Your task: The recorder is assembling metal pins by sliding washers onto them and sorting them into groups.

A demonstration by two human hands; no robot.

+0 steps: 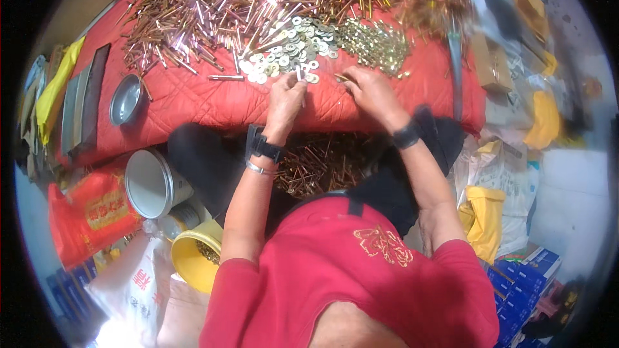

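Note:
Between the fingers of my left hand [287,102] a slim, silvery bolt [298,73] stands up, just at the near edge of a heap of flat round washers [293,45]. My right hand [375,95] is closed in a pinch on a small brass-coloured piece [340,78], too small to name. To the right of the washers lies a pile of small shiny nuts [374,45]. Behind both piles spreads a large heap of copper-coloured bolts [213,6]. A single bolt [225,78] lies apart, left of the washers.
A red quilted cloth [200,100] covers the work surface. On its left sits a metal bowl [126,100]. More bolts [316,164] lie below, between my legs. A grey bucket [149,183] and a yellow bucket [193,254] stand left; blue boxes [525,290] are at lower right.

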